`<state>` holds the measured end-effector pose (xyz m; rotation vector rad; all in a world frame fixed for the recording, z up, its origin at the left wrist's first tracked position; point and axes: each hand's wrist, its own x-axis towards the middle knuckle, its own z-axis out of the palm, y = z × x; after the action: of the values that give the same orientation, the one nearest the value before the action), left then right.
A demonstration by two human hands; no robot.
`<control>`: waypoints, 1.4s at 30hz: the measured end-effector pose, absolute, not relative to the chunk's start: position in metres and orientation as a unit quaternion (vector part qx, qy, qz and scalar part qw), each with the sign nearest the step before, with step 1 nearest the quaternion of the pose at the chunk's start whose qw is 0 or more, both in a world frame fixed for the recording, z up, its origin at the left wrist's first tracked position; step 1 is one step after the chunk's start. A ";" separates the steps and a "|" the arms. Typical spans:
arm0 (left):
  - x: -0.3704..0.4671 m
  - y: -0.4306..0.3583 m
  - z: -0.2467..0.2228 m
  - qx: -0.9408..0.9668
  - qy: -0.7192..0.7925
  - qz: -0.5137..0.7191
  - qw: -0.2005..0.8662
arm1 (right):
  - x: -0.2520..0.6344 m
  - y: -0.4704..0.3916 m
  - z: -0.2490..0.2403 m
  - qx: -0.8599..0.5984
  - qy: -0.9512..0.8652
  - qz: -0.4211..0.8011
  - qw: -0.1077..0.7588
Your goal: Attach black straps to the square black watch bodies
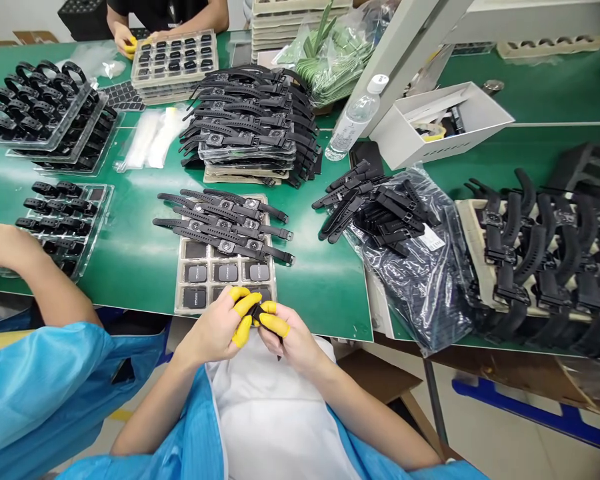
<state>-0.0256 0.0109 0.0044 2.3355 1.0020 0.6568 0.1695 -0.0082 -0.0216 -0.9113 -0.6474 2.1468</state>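
My left hand [225, 327] and my right hand [285, 333] meet at the table's front edge, with yellow covers on several fingertips. Between them they pinch a small black piece [255, 311], mostly hidden by the fingers. Just beyond lies a beige tray [179, 287] with square black watch cases [227, 273] in its front compartments. Black watches with straps [225, 220] lie across its back half. To the right, loose black straps [395, 213] are heaped on a clear plastic bag [430, 300].
Stacked trays of watches [250, 127] stand behind the tray. A water bottle [355, 120] and a white box [445, 127] are at the back right, a strap-filled tray [473, 267] at far right. A co-worker's arm [40, 273] reaches in from the left; another person's hand [125, 40] is at the back.
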 end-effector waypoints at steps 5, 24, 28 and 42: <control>-0.025 0.014 0.006 0.871 0.378 0.207 0.234 | 0.170 -0.007 -0.019 -0.356 -0.265 0.828 0.343; -0.037 0.017 -0.002 0.854 0.313 0.264 0.320 | 0.178 -0.007 -0.024 -0.326 -0.332 0.814 0.346; -0.031 0.014 -0.005 0.849 0.327 0.275 0.311 | 0.176 -0.007 -0.023 -0.316 -0.248 0.842 0.360; -0.023 0.007 0.004 0.823 0.361 0.268 0.347 | 0.176 -0.003 -0.018 -0.276 -0.158 0.887 0.335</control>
<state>-0.0233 0.0074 0.0036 2.1344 0.9377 0.6965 0.1757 -0.0030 -0.0178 -0.7199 -0.4127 2.3142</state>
